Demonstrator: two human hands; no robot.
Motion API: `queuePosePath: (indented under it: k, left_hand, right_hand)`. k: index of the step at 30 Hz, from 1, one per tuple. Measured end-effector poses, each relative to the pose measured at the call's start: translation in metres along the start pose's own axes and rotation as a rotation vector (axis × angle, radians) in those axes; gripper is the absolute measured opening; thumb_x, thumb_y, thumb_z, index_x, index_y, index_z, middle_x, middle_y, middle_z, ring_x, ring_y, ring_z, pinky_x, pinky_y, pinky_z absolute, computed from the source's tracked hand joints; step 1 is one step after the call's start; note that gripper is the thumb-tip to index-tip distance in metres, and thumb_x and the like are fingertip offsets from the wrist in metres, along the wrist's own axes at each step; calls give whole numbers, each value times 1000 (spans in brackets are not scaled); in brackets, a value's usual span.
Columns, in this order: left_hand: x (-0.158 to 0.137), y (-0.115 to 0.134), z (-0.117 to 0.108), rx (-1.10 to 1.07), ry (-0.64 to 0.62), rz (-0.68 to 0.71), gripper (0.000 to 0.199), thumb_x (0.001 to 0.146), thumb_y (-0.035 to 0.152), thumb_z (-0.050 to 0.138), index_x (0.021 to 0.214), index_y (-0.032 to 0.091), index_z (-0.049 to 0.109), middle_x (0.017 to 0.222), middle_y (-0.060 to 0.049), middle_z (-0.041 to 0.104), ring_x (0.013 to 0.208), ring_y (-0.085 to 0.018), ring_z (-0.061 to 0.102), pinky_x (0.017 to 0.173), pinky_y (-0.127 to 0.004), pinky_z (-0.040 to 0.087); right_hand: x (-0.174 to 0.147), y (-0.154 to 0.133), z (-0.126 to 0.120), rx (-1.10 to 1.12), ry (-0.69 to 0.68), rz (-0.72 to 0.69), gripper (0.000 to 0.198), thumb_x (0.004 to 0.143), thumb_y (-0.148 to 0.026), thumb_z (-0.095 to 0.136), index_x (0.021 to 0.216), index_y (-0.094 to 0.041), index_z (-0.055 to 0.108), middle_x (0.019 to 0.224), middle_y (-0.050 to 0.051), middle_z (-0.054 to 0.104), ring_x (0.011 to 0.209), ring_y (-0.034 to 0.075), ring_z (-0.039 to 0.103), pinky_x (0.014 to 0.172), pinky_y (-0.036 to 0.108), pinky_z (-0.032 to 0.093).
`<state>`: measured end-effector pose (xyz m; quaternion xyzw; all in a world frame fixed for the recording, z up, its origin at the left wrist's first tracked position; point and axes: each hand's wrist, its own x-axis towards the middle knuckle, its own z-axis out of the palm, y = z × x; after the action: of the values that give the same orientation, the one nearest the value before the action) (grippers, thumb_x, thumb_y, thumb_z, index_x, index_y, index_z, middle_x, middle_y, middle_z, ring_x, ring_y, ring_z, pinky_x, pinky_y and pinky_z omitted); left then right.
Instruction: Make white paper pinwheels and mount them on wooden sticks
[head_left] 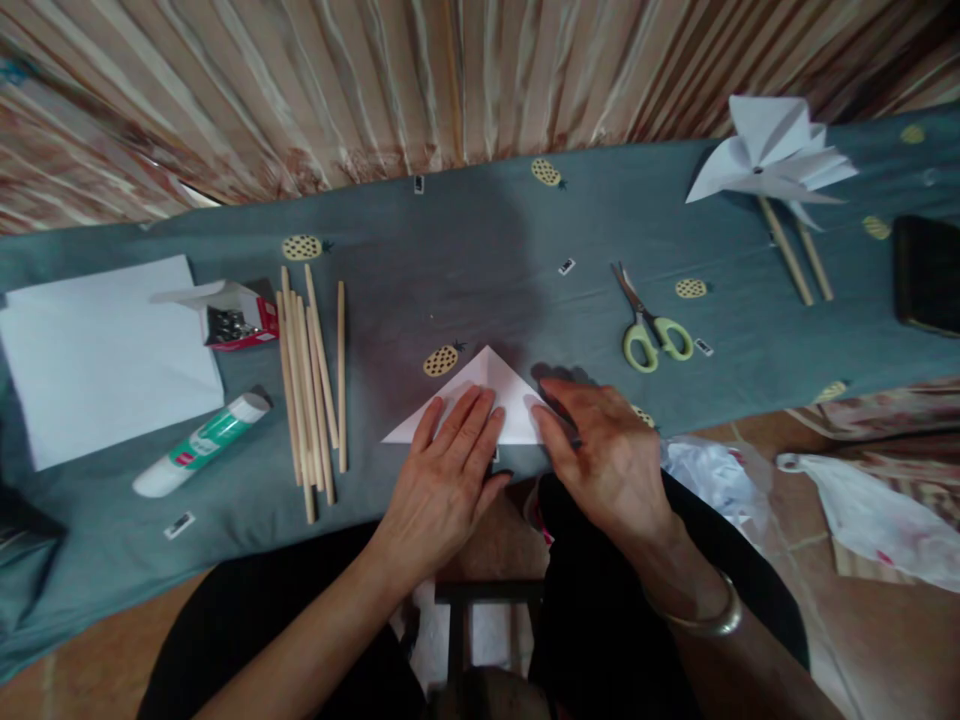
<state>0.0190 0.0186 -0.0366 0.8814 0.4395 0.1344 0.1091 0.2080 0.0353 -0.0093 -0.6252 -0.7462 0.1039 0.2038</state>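
A sheet of white paper (517, 412) lies folded into a triangle near the front edge of the cloth-covered table, its peak pointing away from me. My left hand (450, 480) rests on it with the fingers stretched flat across the middle and left part. Over the right corner is my right hand (611, 455), its thumb on the paper and its forefinger stretched along the sloping right edge. That hand covers the paper's right tip. Neither hand is wrapped round anything.
Left: wooden sticks (307, 390), a glue stick (201, 445), an open small red box (238, 318) of metal pieces and white sheets (112, 360). Right: green-handled scissors (646, 325), paper pinwheels (769, 160) on sticks and a dark phone-like object (926, 275). Curtains (420, 80) hang behind.
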Motion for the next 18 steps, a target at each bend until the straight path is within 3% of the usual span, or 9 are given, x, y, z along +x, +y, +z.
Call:
queuePosePath:
  k: [2, 7, 11, 18]
  left_hand:
    - [0, 0, 0, -5, -11, -4, 53, 97, 35, 46, 142, 9, 40, 150, -18, 45, 143, -29, 36, 117, -54, 29]
    - [0, -1, 1, 16, 1, 13, 54, 96, 36, 47, 141, 7, 41, 149, -20, 45, 142, -30, 37, 116, -56, 30]
    - [0, 0, 2, 15, 11, 15, 53, 96, 35, 48, 140, 7, 42, 149, -20, 45, 143, -30, 37, 116, -55, 30]
    - [-1, 0, 3, 8, 7, 6, 53, 95, 35, 49, 140, 7, 42, 148, -21, 46, 142, -31, 37, 116, -55, 30]
  right_hand:
    - [4, -3, 0, -25, 6, -90, 36, 97, -23, 42, 125, -13, 63, 121, 14, 68, 111, 28, 61, 99, 43, 50]
    - [15, -14, 10, -113, -150, -199, 46, 94, -13, 37, 138, -17, 52, 146, 15, 47, 132, 31, 44, 105, 48, 43]
    - [20, -16, 20, -182, -172, -155, 46, 95, -14, 40, 139, -18, 51, 149, 17, 41, 135, 34, 38, 104, 49, 43]
    - [24, -13, 22, -241, -148, -159, 43, 95, -16, 42, 136, -19, 53, 148, 18, 40, 133, 33, 40, 101, 48, 44]
